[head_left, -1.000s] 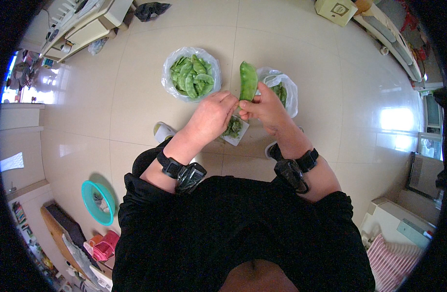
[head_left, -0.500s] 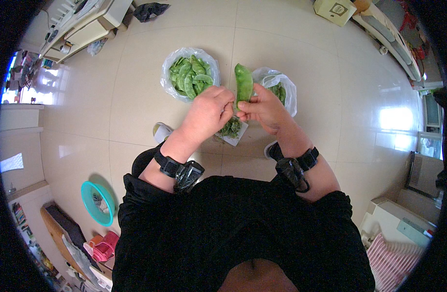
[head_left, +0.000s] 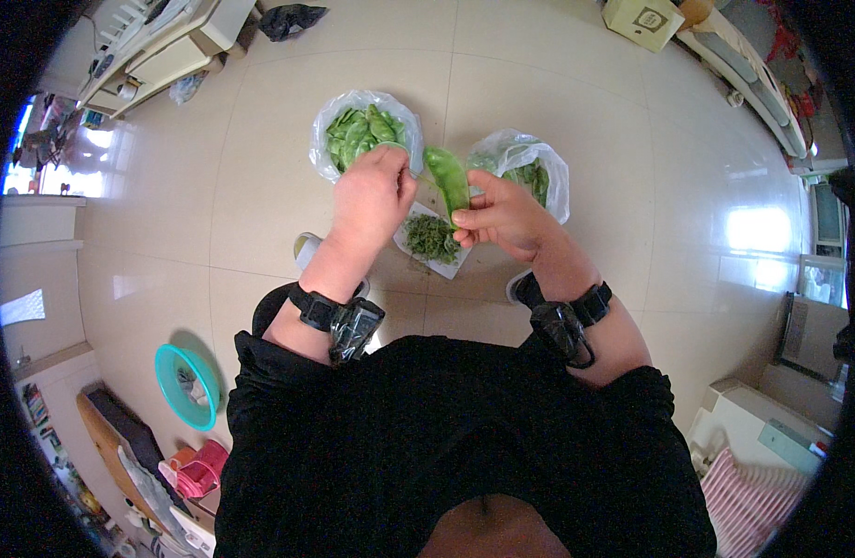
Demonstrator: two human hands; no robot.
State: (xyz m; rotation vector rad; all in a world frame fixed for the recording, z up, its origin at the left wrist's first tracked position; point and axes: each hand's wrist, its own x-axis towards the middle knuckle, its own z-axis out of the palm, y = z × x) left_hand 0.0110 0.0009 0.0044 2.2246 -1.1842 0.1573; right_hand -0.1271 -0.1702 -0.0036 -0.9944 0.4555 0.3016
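My right hand (head_left: 502,216) grips a wide flat green pod (head_left: 446,181), its tip tilted up and left. My left hand (head_left: 370,191) is closed in a pinch to the left of the pod; what it may hold is too small to make out. A translucent plastic bag of pods (head_left: 351,126) lies beyond my left hand, and a second bag (head_left: 548,158) with green pods sits behind my right hand. Below the pod, a pile of small green scraps (head_left: 427,240) rests on a white sheet (head_left: 451,265) on the tiled floor.
My feet in slippers flank the scraps. A teal basin (head_left: 172,405) and pink containers (head_left: 200,470) are at lower left. Low white furniture (head_left: 167,56) and a dark bag (head_left: 288,23) are at upper left, a cream box (head_left: 641,19) at upper right.
My left hand has moved up and left, away from the pod. The pod in my right hand has dropped lower and tilted left, uncovering more of the scrap pile.
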